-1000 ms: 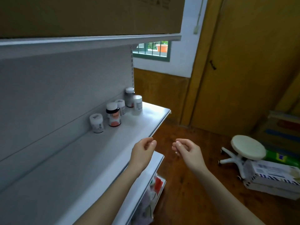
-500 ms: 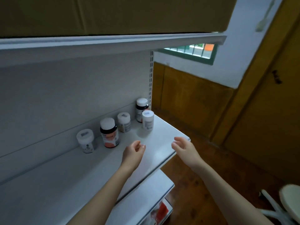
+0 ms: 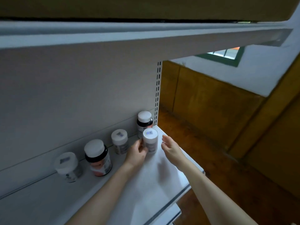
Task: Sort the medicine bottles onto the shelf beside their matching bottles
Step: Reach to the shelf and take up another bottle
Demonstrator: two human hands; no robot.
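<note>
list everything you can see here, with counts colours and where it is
front white bottle: 1, white, right end of the shelf, forward of the row
back white bottles: 2, white, along the back panel
dark bottles: 2, dark with white caps, along the back panel
shelf: 1, white, centre
upper shelf: 1, white, overhead
cardboard box: 1, brown, on upper shelf
window: 1, green frame, upper right
wall panelling: wood brown, right
left hand: grips front white bottle
right hand: open, just right of it, apart
</note>
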